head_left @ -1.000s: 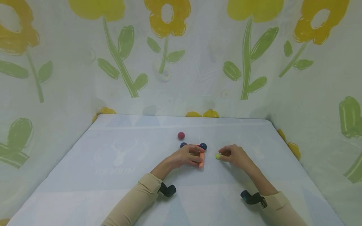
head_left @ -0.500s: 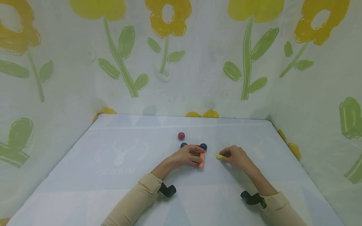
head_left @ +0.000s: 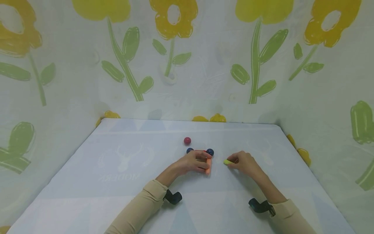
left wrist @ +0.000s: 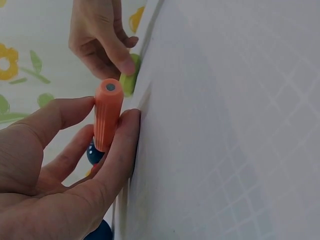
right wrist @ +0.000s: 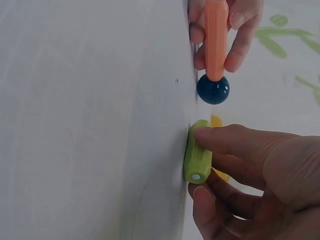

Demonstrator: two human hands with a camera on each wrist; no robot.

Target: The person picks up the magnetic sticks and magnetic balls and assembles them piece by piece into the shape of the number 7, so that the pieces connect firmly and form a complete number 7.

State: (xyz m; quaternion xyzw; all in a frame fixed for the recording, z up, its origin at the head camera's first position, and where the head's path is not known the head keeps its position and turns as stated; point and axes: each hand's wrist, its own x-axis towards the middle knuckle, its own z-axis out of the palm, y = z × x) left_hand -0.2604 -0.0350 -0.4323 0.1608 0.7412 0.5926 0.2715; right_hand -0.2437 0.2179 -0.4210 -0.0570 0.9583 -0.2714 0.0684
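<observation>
My left hand (head_left: pixel 193 162) pinches an orange magnetic rod (left wrist: pixel 107 117) between thumb and fingers, its grey end disc facing the left wrist camera. The far end of that rod meets a dark blue ball (right wrist: pixel 213 90). A red rod (head_left: pixel 201 150) runs from this ball towards another blue ball (head_left: pixel 190 150), mostly behind the left hand. To the right, my right hand (head_left: pixel 244 162) holds a short green magnetic rod (right wrist: pixel 198 155), thumb on top and fingers at its side. The green rod lies low at the white tabletop, apart from the orange one.
A dark red ball (head_left: pixel 187 140) sits by itself on the table (head_left: pixel 117 188), beyond the blue balls. Flower-printed cloth walls (head_left: pixel 204 65) stand behind the table and along both sides. Each wrist wears a black camera mount.
The green rod has turned a little in my right hand and shifted slightly right, showing more of its length. My left hand and the orange rod stay in place.
</observation>
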